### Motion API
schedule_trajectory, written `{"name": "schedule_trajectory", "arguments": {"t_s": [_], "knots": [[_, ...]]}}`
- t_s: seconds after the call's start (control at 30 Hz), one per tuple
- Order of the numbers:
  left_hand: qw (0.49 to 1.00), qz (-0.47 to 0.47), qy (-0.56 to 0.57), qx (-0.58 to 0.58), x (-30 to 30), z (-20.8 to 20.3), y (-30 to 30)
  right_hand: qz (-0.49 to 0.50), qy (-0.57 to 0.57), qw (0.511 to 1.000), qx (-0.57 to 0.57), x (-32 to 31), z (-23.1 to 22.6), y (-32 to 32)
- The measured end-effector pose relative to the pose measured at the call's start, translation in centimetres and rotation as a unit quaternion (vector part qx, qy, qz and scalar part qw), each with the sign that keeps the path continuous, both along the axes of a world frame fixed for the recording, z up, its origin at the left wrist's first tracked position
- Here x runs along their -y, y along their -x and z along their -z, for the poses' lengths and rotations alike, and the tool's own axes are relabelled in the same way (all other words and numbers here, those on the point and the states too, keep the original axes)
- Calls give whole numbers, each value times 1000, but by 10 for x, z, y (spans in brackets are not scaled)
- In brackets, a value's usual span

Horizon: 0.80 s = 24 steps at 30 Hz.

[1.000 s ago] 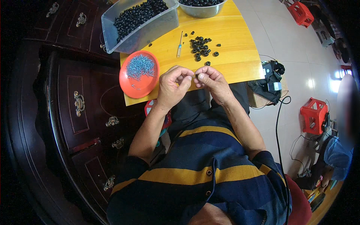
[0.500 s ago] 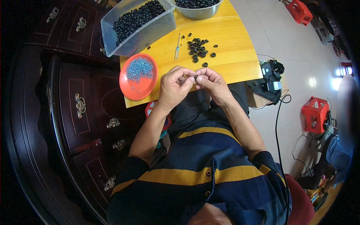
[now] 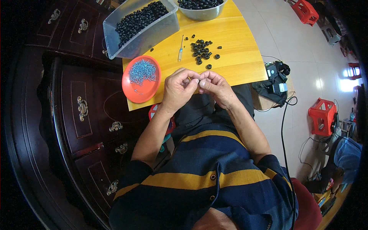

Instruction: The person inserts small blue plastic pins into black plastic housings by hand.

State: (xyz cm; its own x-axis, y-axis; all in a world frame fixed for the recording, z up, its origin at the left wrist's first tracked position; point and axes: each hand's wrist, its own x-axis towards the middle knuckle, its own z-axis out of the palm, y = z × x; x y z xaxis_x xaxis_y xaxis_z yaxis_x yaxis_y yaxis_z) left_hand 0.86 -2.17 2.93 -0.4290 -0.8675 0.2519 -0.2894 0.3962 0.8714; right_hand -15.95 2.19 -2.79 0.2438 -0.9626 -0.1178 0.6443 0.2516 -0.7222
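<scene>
My left hand [image 3: 177, 87] and my right hand [image 3: 218, 88] meet fingertip to fingertip over the near edge of the yellow table [image 3: 234, 32]. Both are closed in a pinch. The fingers almost wholly cover a tiny dark part between them, so its shape is hard to make out. Left of my left hand, an orange-red plate [image 3: 135, 96] bears a heap of small silvery screws [image 3: 142, 71]. Beyond the hands lie a screwdriver [image 3: 180, 54] with a clear blue-tinted handle and a loose cluster of small black ring-like parts [image 3: 201, 49].
A translucent tub [image 3: 159, 33] and a bowl [image 3: 202, 14], both full of black parts, stand at the table's far side. Dark drawers [image 3: 82, 92] flank the left. Rightward are a black bag with devices [image 3: 274, 82], a hanging cable [image 3: 283, 130] and a red stool [image 3: 321, 117].
My fingertips have shifted slightly, and the dark part between them shows less than before. Both hands remain in nearly the same place. A blurred pale shape at the far right is gone.
</scene>
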Motion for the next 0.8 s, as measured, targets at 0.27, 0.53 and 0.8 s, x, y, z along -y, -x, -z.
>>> {"name": "schedule_trajectory", "arguments": {"t_s": [0.27, 0.53, 0.8], "knots": [[999, -20, -42, 10, 0, 0, -3, 7, -6, 999, -30, 1, 6, 5], [1000, -17, -8, -6, 1, 4, -1, 19, -15, 1000, -12, 4, 5, 6], [1000, -8, -4, -3, 0, -3, 2, 43, -30, 999, -15, 5, 3, 8]]}}
